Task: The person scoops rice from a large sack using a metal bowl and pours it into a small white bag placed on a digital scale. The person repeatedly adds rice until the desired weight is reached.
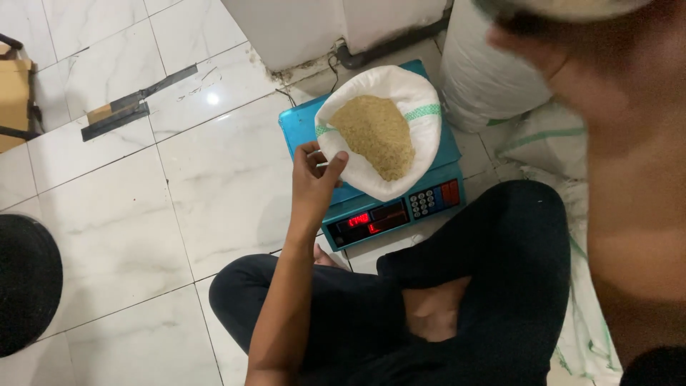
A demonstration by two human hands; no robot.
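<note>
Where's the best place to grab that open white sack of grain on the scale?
Probably the rolled rim of the white sack, from the near-left side, where the left hand already pinches it. The mouth gapes upward, full of grain, so keep the rim level above the blue scale.

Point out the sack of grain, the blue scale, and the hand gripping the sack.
sack of grain [421, 96], head view, on its white rolled rim.
blue scale [296, 129], head view, on the bare platform corner.
left hand [314, 175], head view, on the back of the hand.

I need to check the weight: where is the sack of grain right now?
In the head view, the open white sack of grain sits on the blue scale, upper centre, with the left hand gripping its near rim.
</note>
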